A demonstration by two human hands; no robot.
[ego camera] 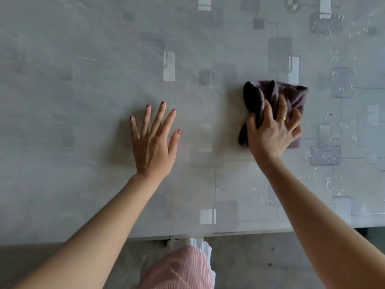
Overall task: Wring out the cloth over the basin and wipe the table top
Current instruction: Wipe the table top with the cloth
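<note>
Pink ribbed skirt (pixel 183 268) below; right fingers (pixel 282 105) clutching bunched purple cloth (pixel 291 97), wet grey table (pixel 333 142) rightward, left hand (pixel 154 140) spread flat.

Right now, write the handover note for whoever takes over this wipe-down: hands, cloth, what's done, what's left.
Left hand: flat on the table top, fingers spread, holding nothing.
Right hand: grips the bunched purple cloth and presses it on the table top, right of centre.
Basin: not in view, so wringing cannot be confirmed.
Done: wiping is under way.
Left: water droplets lie to the right of the cloth; wipe that side through.
</note>
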